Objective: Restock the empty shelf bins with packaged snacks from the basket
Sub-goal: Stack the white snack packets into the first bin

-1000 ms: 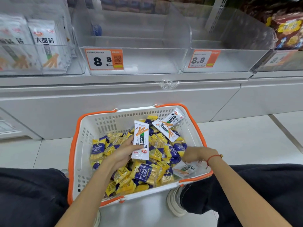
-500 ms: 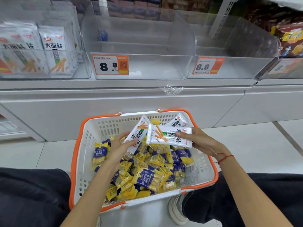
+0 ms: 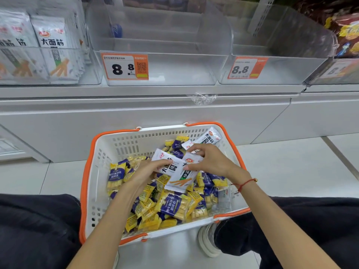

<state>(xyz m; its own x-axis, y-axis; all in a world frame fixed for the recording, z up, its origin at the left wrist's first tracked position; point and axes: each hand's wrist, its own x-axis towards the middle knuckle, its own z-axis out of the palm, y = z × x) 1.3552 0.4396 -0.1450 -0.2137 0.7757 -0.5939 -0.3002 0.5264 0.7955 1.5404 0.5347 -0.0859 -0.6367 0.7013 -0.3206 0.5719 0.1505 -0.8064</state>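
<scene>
A white basket with an orange rim [image 3: 87, 171] sits on the floor between my knees, full of yellow-and-blue snack packets [image 3: 171, 207]. Above its middle my left hand [image 3: 147, 171] and my right hand [image 3: 209, 162] meet, together holding white snack packets [image 3: 179, 178] with black characters and orange sticks printed on them. My left thumb lies on the left packet; my right fingers pinch the top of the right one. Another white packet [image 3: 210, 137] leans in the basket's far right corner. Two clear shelf bins, middle [image 3: 174, 70] and right [image 3: 275, 70], stand empty.
The left bin [image 3: 52, 61] holds upright white packets of the same kind. Orange price tags [image 3: 125, 66] reading 8.8 hang on the empty bins. Dark snack bags [image 3: 347, 33] fill the far right bin. My dark trouser legs and a white shoe [image 3: 208, 243] flank the basket.
My hands came together and lowered slightly over the basket; the white packet in my right hand turned from lying across to overlapping the one in my left hand.
</scene>
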